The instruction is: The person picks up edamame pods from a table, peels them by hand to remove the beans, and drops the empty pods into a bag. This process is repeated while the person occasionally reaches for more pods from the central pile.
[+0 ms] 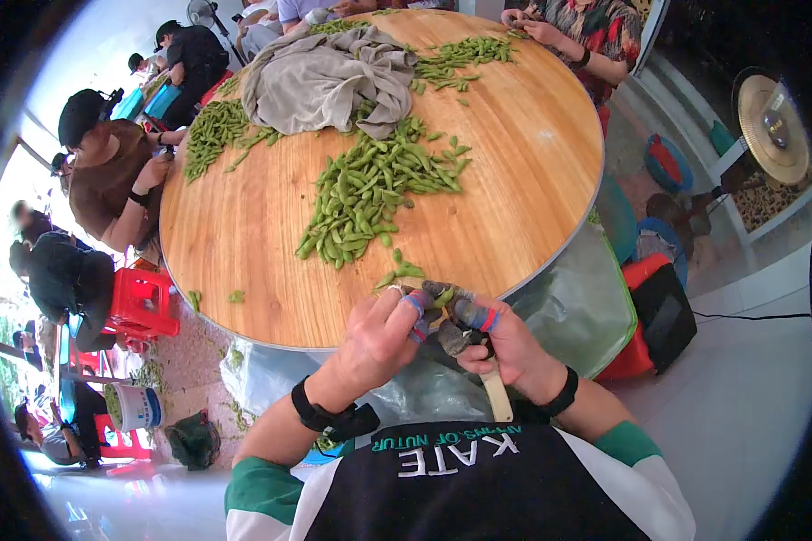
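Note:
My left hand [383, 329] is closed at the table's near edge, its covered fingertips pinching a green soybean pod [444, 297]. Facing it, my right hand [512, 341] is wrapped round a tool with a flat cream handle [495, 395]; its working end is hidden among the fingers. Dark, worn covers with blue and red bands sit on fingers of both hands, which meet at the pod. Just beyond them lie a few loose pods [408, 270]. Further up is a large heap of soybean pods [352, 198] on the round wooden table [244, 234].
A grey cloth [320, 81] lies over pods at the table's far side. Clear plastic sheeting [559, 316] hangs below the near edge. Other people sit round the table. A red stool [142, 302] stands left, a fan [773, 126] right, and a white bucket [138, 407] lower left.

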